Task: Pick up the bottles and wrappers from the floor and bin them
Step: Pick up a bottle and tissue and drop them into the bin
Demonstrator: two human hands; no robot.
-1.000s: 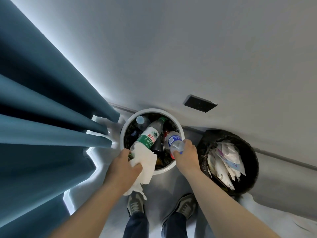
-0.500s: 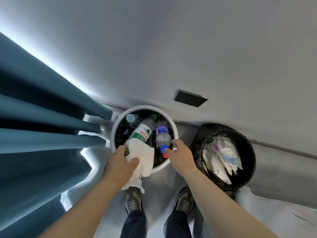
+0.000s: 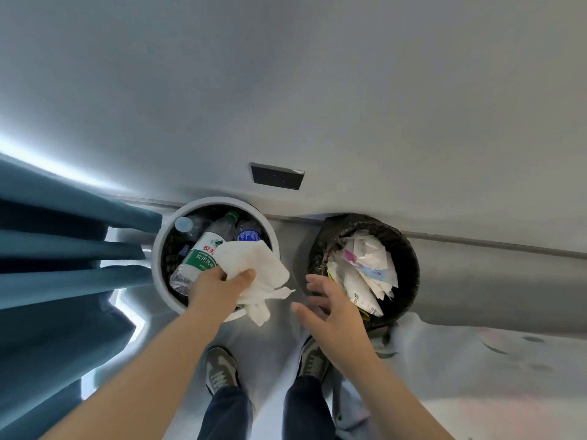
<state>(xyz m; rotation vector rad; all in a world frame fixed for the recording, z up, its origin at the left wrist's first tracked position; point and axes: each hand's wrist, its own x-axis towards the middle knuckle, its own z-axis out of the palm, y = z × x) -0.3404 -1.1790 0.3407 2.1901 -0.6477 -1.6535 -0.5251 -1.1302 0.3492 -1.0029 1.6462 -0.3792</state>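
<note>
Since the earlier frames the right hand had let go of the blue bottle, which lay inside the white bin, and had swung across toward the black bin; the left hand had lifted its paper higher over the white bin's near rim

Behind everything rose a plain wall, with a curtain hanging at the left. Both bins stood against the wall's foot, side by side and apart, probably so that rubbish could be sorted: the white one held bottles, the black one held wrappers piled to its rim.

The right hand hovered with fingers spread and nothing in it, just beside the black bin's near edge. The left hand was clenched round the crumpled white paper, which drooped below the fist. Judging by the sorting, the paper belonged with the wrappers, so it likely needed carrying rightward, and the free hand may have been placed to take it or to steady the heap.

A green bottle leaned in the white bin, its base close under the left hand; whether they touched I could not tell
</note>
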